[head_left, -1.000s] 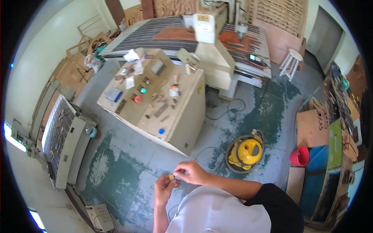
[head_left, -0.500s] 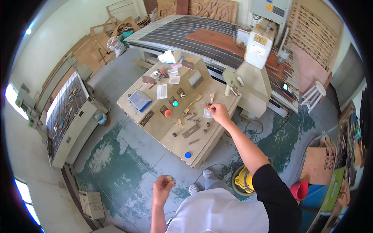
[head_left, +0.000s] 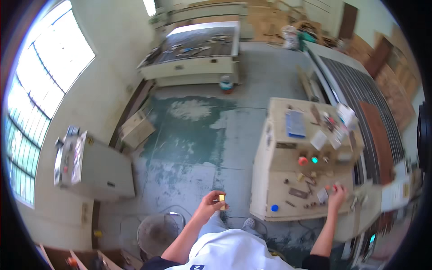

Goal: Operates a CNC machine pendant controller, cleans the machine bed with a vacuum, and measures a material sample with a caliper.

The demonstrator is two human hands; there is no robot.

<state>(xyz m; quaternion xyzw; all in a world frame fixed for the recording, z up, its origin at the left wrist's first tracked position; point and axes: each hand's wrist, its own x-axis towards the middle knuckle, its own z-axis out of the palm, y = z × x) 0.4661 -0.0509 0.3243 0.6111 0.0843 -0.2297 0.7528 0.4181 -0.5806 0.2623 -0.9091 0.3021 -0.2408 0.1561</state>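
Observation:
My left hand [head_left: 210,206] is raised in front of my body, its fingers closed round a small yellow block [head_left: 222,202]. Out to the right, my right hand [head_left: 339,195] is over the beige console [head_left: 263,182], fingertips bent together at a small reddish bit. Blur hides what they pinch. Beside those fingertips lies a small clear plastic box [head_left: 322,195]. Left of it on the console are a dark flat metal plate [head_left: 298,193], several small metal parts and a blue cap [head_left: 274,208].
The console carries a red button [head_left: 303,160], a lit green button [head_left: 314,159] and a blue case [head_left: 295,123]. A slatted machine bed [head_left: 346,76] runs behind it. Leftward stand a grey cabinet [head_left: 101,168], a round bin [head_left: 157,234] and a cardboard box [head_left: 137,129].
My view has swung left, bringing the window and cabinet into sight. The yellow block in my left hand shows more plainly. My right hand stays by the clear box.

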